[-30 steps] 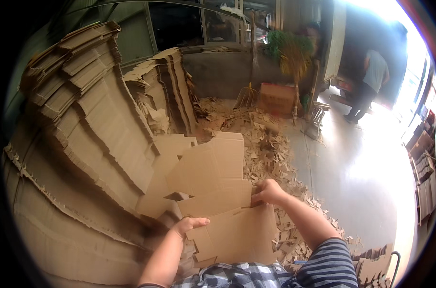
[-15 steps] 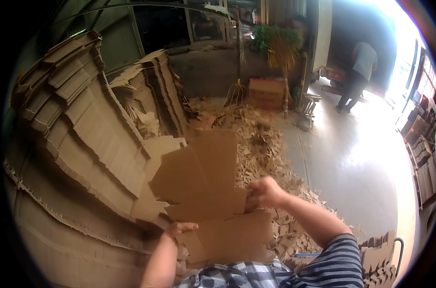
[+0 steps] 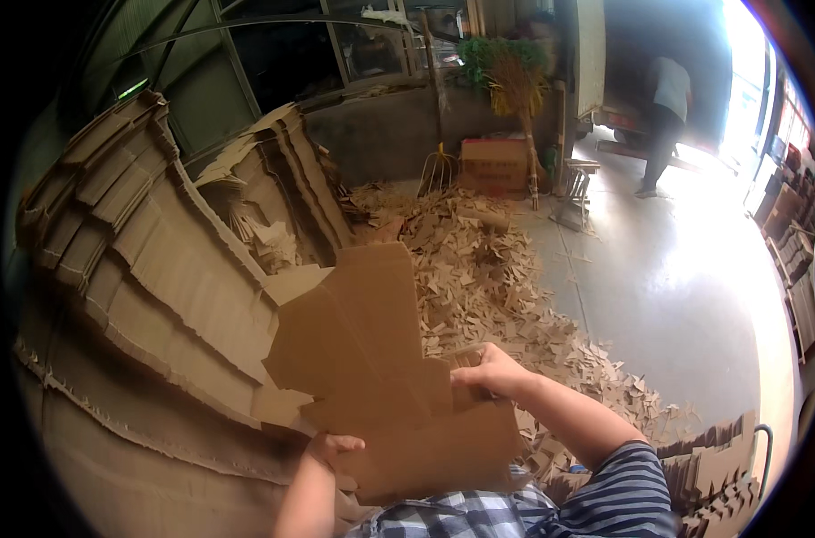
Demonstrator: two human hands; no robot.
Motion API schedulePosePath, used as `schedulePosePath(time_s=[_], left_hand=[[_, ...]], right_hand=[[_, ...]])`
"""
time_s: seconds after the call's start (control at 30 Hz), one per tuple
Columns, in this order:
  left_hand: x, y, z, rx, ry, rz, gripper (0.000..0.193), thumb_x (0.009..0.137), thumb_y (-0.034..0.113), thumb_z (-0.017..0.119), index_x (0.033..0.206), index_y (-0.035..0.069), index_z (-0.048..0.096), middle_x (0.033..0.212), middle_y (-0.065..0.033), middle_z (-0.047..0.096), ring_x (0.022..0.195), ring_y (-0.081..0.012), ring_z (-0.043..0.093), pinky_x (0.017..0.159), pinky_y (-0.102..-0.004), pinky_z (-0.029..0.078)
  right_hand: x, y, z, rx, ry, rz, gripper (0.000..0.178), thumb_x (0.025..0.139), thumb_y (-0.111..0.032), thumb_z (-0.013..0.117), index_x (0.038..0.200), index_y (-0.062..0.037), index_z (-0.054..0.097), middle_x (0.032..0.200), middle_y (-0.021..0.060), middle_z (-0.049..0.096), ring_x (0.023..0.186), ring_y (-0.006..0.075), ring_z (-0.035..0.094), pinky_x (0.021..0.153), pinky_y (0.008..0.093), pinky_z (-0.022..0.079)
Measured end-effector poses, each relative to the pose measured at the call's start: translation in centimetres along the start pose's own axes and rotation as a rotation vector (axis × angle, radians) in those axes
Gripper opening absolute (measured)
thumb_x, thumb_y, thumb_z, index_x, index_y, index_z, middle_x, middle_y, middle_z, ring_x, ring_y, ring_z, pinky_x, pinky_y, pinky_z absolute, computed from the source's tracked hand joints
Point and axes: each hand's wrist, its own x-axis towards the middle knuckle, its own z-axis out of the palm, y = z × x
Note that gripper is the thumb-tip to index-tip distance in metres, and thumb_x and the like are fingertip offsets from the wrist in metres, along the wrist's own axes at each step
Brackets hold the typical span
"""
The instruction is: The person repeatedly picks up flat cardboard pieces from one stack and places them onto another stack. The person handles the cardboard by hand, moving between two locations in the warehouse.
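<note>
A flat, die-cut cardboard sheet (image 3: 362, 309) spans the space in front of me, its wide lower panel close to my checked apron. My left hand (image 3: 337, 446) grips its lower left edge, thumb lying on top and the other fingers hidden beneath. On the right side, my right hand (image 3: 490, 370) is closed around a flap at the sheet's edge, fingers curled over the cardboard. A heap of torn cardboard scraps (image 3: 479, 278) lies on the floor beyond and to the right of the sheet.
Tall stacks of cardboard sheets (image 3: 183, 242) lean at my left, with another stack (image 3: 286, 170) behind. A fork (image 3: 438, 170), a carton (image 3: 494, 167) and a small stool (image 3: 574, 190) stand at the back. Far right, a person (image 3: 667, 117) bends by a truck. Cut cardboard pieces (image 3: 712, 466) sit at lower right.
The cardboard sheet has shifted slightly left and its lower panel now sits against the upper part. My right hand has moved a little lower, its fingers still at the right edge.
</note>
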Motion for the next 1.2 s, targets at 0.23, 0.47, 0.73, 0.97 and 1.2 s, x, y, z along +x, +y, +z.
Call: schedulePosePath(time_s=[0.23,0.47,0.73,0.97,1.2], left_hand=[[2.0,0.5,-3.6,0.118,-0.314,0.293,0.06,0.069,0.009,0.076,0.123,-0.007,0.054,0.111,-0.0181,0.064,0.108,-0.0343,0.06,0.089,-0.0434,0.05],[2.8,0.6,-0.4,0.091,-0.085,0.381,0.057,0.072,0.011,0.077,0.122,-0.006,0.054,0.109,-0.0174,0.064,0.103,-0.0324,0.062,0.088,-0.0435,0.052],[2.4,0.0,-5.6,0.08,0.198,0.263,0.053,0.074,0.014,0.076,0.119,-0.005,0.054,0.107,-0.0154,0.065,0.098,-0.0301,0.064,0.084,-0.0415,0.054],[3.4,1.9,-1.7,-0.29,0.195,0.047,0.039,0.082,0.017,0.07,0.113,-0.002,0.056,0.095,-0.0121,0.065,0.081,-0.0252,0.066,0.072,-0.0361,0.056],[2.0,0.0,-2.7,-0.109,0.21,-0.008,0.055,0.07,0.007,0.071,0.12,-0.004,0.052,0.108,-0.0169,0.063,0.097,-0.03,0.065,0.083,-0.0403,0.056]], right_hand=[[3.8,5.7,0.4,0.535,-0.242,0.033,0.065,0.074,-0.029,0.072,0.127,0.0021,0.051,0.116,0.0132,0.061,0.102,0.0223,0.06,0.093,0.0375,0.047],[2.9,1.4,0.4,0.626,0.101,-0.292,0.067,0.066,-0.034,0.078,0.116,0.0044,0.053,0.098,0.0135,0.064,0.084,0.0202,0.064,0.07,0.0341,0.058],[1.6,1.1,-11.2,-0.654,0.71,0.103,0.08,0.081,-0.057,0.066,0.131,0.003,0.047,0.112,0.0195,0.064,0.106,0.0262,0.061,0.085,0.0357,0.053],[-6.1,12.5,-6.7,0.073,0.197,0.151,0.075,0.063,-0.026,0.088,0.125,-0.0021,0.053,0.12,0.016,0.059,0.107,0.0267,0.06,0.094,0.0404,0.048],[-8.5,11.7,-4.8,-0.018,0.283,0.288,0.043,0.064,-0.015,0.086,0.099,0.0016,0.067,0.087,0.01,0.07,0.081,0.0161,0.066,0.079,0.0297,0.05]])
